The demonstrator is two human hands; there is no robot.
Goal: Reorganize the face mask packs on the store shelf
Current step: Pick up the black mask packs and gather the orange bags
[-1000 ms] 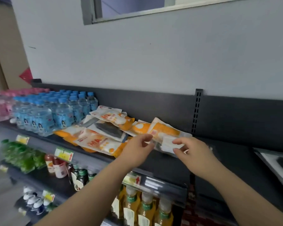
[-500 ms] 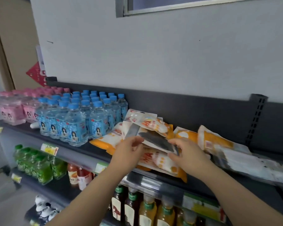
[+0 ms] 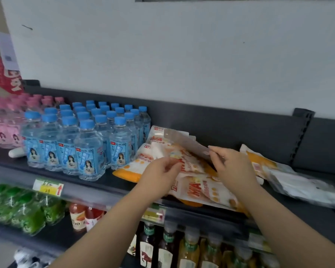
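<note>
**On the top shelf, one pack comes off the pile**

Against the front edge of the shelf (image 3: 108, 183), about midway along it, the face mask packs (image 3: 197, 188) lie in a loose, overlapping heap, and the lowest ones poke out past the edge. We have our right hand (image 3: 234, 169) pinching the near corner of a clear-fronted pack (image 3: 184, 140), which is tilted up off the heap and slants toward the back panel. Our left hand (image 3: 159, 175) has its fingers curled on the edge of the top orange-and-white pack (image 3: 182, 161), seemingly holding it down.

A second ago both hands were on the second group of packs (image 3: 275, 169), further toward the right end of the shelf. Half a second ago they had reached the heap and held the clear-fronted pack nearly flat. Now it is raised. We judge that one group is roughly laid out and that the heap is now being taken apart, pack by pack, with most of it still unsorted.

Just left of the heap and touching it, blue-capped water bottles (image 3: 85, 144) stand in tight rows, with pink bottles (image 3: 4, 128) beyond them at the left end. A price tag (image 3: 47, 187) hangs on the front edge. On the shelves below are green bottles (image 3: 27, 211) and dark bottles (image 3: 162, 246). Behind rises a plain pale wall (image 3: 182, 55), with a red sign (image 3: 6, 78) at its left.
</note>
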